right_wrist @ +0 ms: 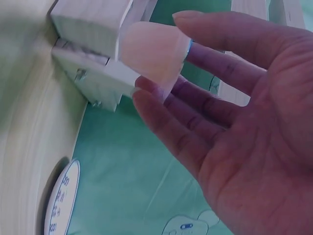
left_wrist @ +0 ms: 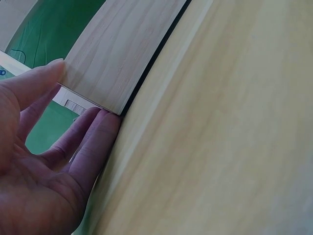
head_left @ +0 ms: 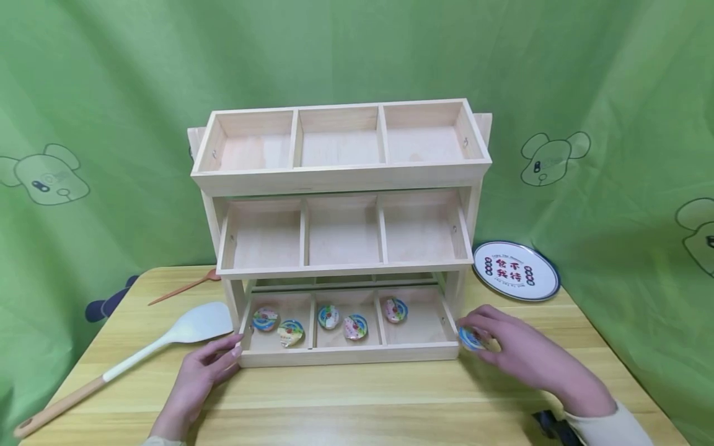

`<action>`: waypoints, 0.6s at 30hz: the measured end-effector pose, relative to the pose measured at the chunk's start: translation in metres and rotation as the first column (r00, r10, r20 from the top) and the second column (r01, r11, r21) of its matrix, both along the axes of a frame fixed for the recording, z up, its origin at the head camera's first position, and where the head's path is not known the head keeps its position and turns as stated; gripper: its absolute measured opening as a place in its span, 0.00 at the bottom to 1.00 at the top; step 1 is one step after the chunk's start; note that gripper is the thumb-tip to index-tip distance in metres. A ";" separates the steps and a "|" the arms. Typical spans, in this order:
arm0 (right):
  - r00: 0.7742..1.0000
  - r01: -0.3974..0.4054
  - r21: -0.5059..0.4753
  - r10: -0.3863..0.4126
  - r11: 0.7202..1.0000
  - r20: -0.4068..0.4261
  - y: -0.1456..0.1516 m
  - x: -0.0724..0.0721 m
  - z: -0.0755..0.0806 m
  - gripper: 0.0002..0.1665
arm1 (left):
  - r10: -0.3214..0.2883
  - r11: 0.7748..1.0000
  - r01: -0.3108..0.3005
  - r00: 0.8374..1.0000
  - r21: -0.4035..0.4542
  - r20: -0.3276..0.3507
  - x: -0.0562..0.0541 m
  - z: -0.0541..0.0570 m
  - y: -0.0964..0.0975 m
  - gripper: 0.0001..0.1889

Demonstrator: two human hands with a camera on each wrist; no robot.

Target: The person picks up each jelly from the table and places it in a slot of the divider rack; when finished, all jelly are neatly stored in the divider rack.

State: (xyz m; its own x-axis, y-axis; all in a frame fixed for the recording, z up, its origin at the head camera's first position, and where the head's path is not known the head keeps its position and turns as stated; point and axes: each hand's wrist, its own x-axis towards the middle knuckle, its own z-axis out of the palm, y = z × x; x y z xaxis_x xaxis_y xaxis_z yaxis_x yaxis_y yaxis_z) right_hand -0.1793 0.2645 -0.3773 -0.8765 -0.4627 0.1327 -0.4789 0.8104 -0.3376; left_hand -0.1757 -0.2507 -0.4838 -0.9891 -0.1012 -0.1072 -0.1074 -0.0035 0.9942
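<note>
My right hand (head_left: 515,353) holds a small jelly cup (head_left: 470,338) with a blue printed lid, just off the right front corner of a wooden three-tier shelf (head_left: 348,357). Its pale pink, translucent body (right_wrist: 154,51) shows between thumb and fingers in the right wrist view. At the left front corner of the bottom tray, my left hand (head_left: 203,371) rests its fingertips against the end, the thumb by the front board (left_wrist: 120,54). Several jelly cups lie in that tray: two in the left compartment, two in the middle, one jelly cup (head_left: 395,310) in the right.
The upper tray (head_left: 340,179) and middle tray (head_left: 343,271) overhang the bottom one. An oval plate (head_left: 515,271) with red characters lies behind my right hand. At the left are a white spatula (head_left: 195,323) with a wooden handle and a thin wooden spoon (head_left: 186,287). Green curtain surrounds the table.
</note>
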 end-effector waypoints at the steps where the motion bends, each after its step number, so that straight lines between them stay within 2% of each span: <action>1: 1.000 -0.005 -0.001 0.005 1.000 0.004 -0.003 -0.001 0.001 0.26 | -0.002 1.000 0.002 1.000 -0.001 -0.001 0.000 0.000 0.000 0.24; 9: 0.997 -0.079 -0.040 0.079 0.996 0.006 -0.019 -0.010 0.003 0.26 | -0.005 1.000 0.005 1.000 -0.012 0.000 0.000 0.000 0.000 0.24; 18: 0.994 -0.100 -0.053 0.102 0.994 0.025 -0.033 -0.018 0.000 0.27 | 0.000 1.000 0.000 1.000 -0.014 0.001 0.000 0.000 0.000 0.24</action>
State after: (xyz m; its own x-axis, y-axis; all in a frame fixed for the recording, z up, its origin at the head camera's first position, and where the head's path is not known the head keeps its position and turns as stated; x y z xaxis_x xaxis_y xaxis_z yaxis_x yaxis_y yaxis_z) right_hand -0.1974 0.2316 -0.3770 -0.8292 -0.5425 0.1345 -0.5473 0.7395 -0.3918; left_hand -0.1756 -0.2506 -0.4838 -0.9889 -0.1026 -0.1073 -0.1089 0.0102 0.9940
